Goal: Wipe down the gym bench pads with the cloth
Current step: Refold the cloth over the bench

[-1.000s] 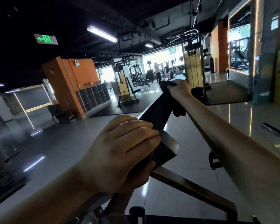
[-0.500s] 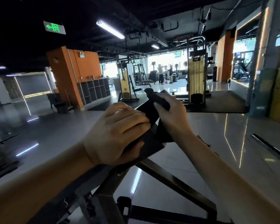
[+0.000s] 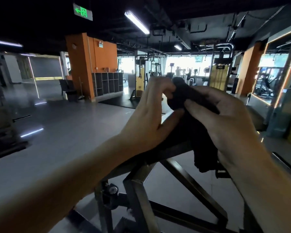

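A dark cloth (image 3: pixel 198 132) hangs in front of me, bunched at the top and trailing down to a ragged end. My right hand (image 3: pixel 228 118) grips it along the right side. My left hand (image 3: pixel 149 115) pinches its upper end with curled fingers. Behind and under both hands runs the black bench pad (image 3: pixel 168 143), mostly hidden by my hands and the cloth. The bench's grey steel frame (image 3: pixel 138 190) shows below.
Glossy grey floor spreads to the left and behind. An orange pillar (image 3: pixel 84 64) with dark lockers (image 3: pixel 107 83) stands at mid left. Yellow-faced weight machines (image 3: pixel 219 76) and distant people are at the back. A mirror wall lines the right.
My right hand drew back from the far end of the pad with the cloth. My left hand lifted off the pad and took the cloth's top. The view tilted down.
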